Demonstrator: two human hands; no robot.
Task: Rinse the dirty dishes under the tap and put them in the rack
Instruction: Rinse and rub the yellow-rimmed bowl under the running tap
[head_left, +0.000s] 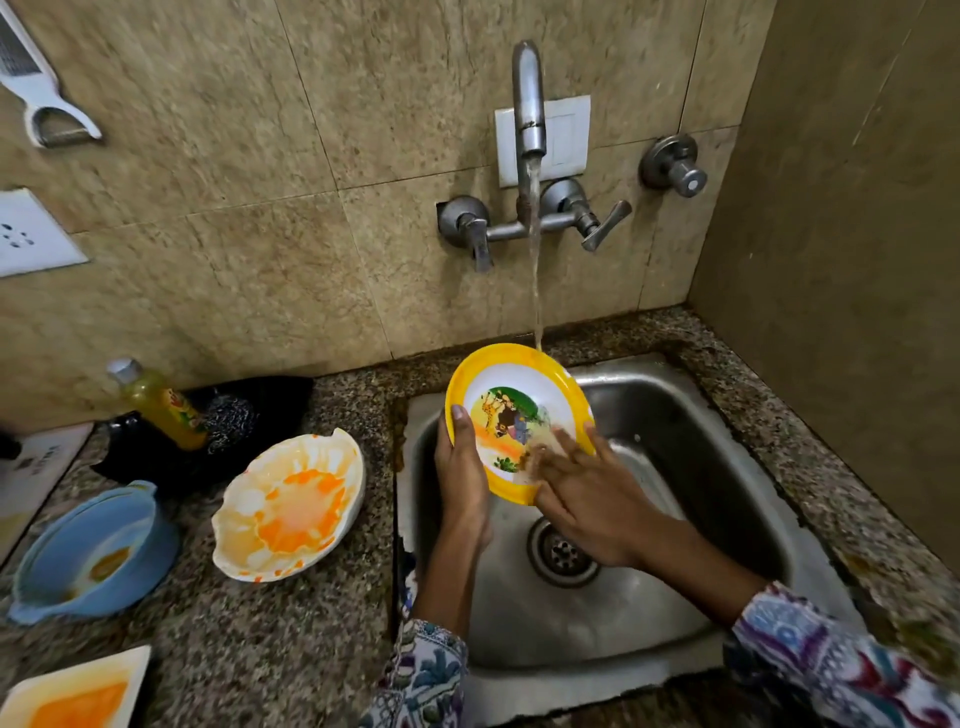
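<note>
Left hand (460, 467) gripping yellow-rimmed plate (511, 374) over the sink (675, 415), under the tap (529, 98); right hand (587, 499) flat, fingers rubbing its face.

A plate (519, 410) is held over the sink (727, 415), below the tap (528, 98) — left of the sink, on the surface (291, 639), sit two bowls (291, 506) and, behind them, a bottle (161, 402).
</note>
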